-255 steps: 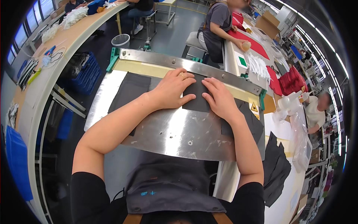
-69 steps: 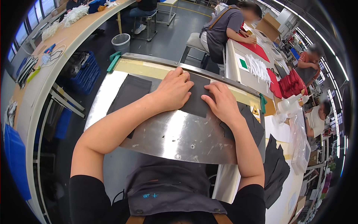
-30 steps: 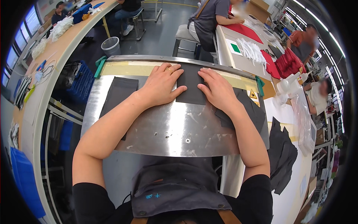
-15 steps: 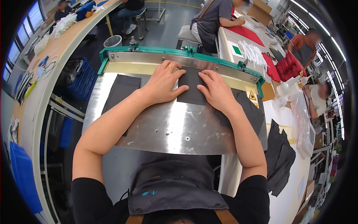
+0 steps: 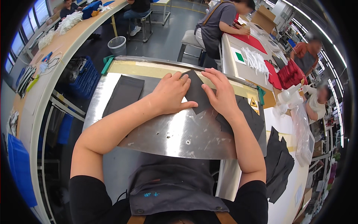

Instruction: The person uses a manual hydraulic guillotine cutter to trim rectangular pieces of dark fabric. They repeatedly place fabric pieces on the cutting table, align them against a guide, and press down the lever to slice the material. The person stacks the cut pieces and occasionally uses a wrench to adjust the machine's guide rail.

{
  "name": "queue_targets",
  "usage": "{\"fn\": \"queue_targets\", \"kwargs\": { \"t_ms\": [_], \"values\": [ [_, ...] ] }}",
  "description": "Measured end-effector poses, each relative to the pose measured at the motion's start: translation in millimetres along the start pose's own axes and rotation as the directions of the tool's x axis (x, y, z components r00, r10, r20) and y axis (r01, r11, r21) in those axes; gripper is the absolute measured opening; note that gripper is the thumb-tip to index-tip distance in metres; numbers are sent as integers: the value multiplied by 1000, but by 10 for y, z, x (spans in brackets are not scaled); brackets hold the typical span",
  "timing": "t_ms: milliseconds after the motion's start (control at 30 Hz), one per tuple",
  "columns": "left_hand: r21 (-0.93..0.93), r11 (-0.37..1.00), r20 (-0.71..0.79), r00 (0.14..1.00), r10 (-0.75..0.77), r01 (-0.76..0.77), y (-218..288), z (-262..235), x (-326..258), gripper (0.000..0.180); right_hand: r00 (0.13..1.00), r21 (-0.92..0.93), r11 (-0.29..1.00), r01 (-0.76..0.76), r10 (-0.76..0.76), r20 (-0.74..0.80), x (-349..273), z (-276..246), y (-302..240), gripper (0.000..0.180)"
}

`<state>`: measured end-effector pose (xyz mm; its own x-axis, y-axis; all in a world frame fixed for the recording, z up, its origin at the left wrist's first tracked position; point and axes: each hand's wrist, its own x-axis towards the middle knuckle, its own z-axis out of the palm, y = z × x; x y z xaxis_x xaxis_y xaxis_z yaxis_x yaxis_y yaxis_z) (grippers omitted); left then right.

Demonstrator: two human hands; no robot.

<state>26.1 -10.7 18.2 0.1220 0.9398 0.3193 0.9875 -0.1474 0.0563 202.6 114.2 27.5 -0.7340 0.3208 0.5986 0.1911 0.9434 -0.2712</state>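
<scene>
My left hand (image 5: 169,95) and my right hand (image 5: 222,94) both grip a dark fabric piece (image 5: 196,95) over the shiny steel plate (image 5: 175,134). The piece sits turned like a diamond, one corner pointing away from me, and looks partly raised off the plate. My left thumb reaches toward its lower edge while the fingers lie on top. A longer dark fabric strip (image 5: 123,94) lies flat to the left of my left hand. More dark pieces (image 5: 244,116) lie under and beside my right wrist.
A beige strip (image 5: 149,70) and grey bar (image 5: 149,59) edge the far side of the plate. Dark cut pieces (image 5: 279,166) are piled on the white table at right. A blue crate (image 5: 84,76) and grey bin (image 5: 117,45) stand at left. Other people work at the back tables.
A green frame that showed along the far edge half a second ago is out of sight. The dark piece under my hands has turned and lifted; both hands shifted slightly toward me.
</scene>
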Motion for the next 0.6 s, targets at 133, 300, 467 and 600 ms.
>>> {"fn": "queue_targets", "kwargs": {
  "t_ms": [133, 300, 467, 600],
  "values": [
    [130, 970, 16, 978, -209, 205, 40, 20, -1, 61, 999, 29, 999, 31, -32, 35, 22, -69, -105, 31],
    [37, 958, 10, 958, -286, 286, 22, -21, 8, 52, 979, -84, 996, -14, 30, 201, -54, 24, -39, 32],
    [-34, 995, -169, 981, -96, 92, -99, 65, -62, 55, 953, -240, 960, -143, 199, 228, -8, -83, 169, 31],
    [-111, 992, -96, 993, -73, 62, -221, 262, -50, 59, 949, -214, 966, -146, 197, 246, -18, -109, 207, 33]
  ]
}}
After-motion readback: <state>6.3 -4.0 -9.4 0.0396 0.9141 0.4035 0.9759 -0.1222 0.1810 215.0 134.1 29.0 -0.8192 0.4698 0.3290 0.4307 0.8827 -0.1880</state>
